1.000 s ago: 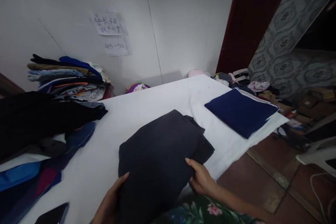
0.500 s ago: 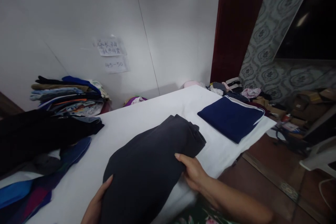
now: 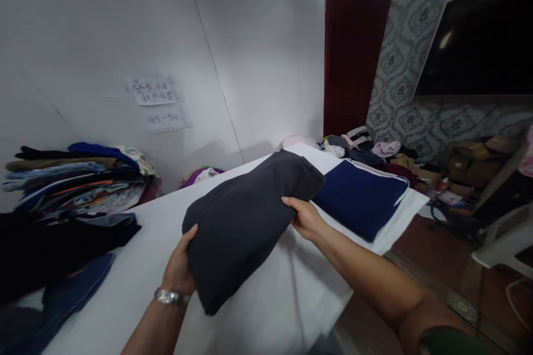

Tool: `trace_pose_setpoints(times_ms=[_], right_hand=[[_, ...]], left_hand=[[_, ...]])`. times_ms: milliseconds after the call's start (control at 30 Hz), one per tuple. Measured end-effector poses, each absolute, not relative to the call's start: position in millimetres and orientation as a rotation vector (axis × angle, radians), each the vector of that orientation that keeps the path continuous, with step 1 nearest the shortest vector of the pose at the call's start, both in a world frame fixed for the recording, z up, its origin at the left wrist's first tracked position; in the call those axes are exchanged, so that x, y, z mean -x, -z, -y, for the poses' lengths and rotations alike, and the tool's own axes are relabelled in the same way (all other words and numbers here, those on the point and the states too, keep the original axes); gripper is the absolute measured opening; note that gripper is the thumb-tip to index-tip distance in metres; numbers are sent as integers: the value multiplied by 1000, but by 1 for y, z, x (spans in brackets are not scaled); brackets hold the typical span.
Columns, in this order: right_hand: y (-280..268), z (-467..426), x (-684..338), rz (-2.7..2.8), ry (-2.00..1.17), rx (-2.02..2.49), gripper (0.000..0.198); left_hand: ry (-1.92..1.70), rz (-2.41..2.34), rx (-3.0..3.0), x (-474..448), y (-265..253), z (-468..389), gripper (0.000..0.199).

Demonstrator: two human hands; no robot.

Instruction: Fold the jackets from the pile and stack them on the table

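A folded dark grey garment [image 3: 241, 216] is held up over the white-covered table [image 3: 154, 244]; its exact kind does not show. My left hand [image 3: 182, 266], with a metal watch at the wrist, grips its left edge, thumb on top and fingers hidden beneath. On the lower right edge my right hand [image 3: 306, 217] pinches the cloth, its thumb on top. Just beyond the right hand lies a folded navy blue garment [image 3: 360, 197] with white trim, flat on the table.
At the left stand a stack of folded clothes [image 3: 79, 177] and a heap of dark clothes [image 3: 62, 249]. More clothes [image 3: 358, 147] lie past the far end. Cardboard boxes [image 3: 478, 161] and a white plastic stool [image 3: 503, 238] are on the right. Paper signs [image 3: 156, 91] hang on the wall.
Both hands have moved the grey garment up and away from me, toward the navy one. More of my left hand and its watch shows. The view has shifted to the right.
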State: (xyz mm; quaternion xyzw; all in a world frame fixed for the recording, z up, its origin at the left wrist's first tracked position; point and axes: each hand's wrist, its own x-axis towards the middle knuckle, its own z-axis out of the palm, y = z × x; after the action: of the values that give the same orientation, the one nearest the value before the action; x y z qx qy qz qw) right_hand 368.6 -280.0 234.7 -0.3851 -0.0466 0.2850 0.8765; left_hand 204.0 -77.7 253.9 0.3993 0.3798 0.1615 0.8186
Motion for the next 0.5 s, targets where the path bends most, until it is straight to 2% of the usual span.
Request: trace_pose_setpoints(times_ms=[200,500], right_hand=[[-230,272,-456,112,-507,841,9],[-254,308,-618,140,-360,976,5]], left_hand=[[-315,-683,-817,-298,-249,74,34],[-264,-400,-851,-478,-251,82,29]])
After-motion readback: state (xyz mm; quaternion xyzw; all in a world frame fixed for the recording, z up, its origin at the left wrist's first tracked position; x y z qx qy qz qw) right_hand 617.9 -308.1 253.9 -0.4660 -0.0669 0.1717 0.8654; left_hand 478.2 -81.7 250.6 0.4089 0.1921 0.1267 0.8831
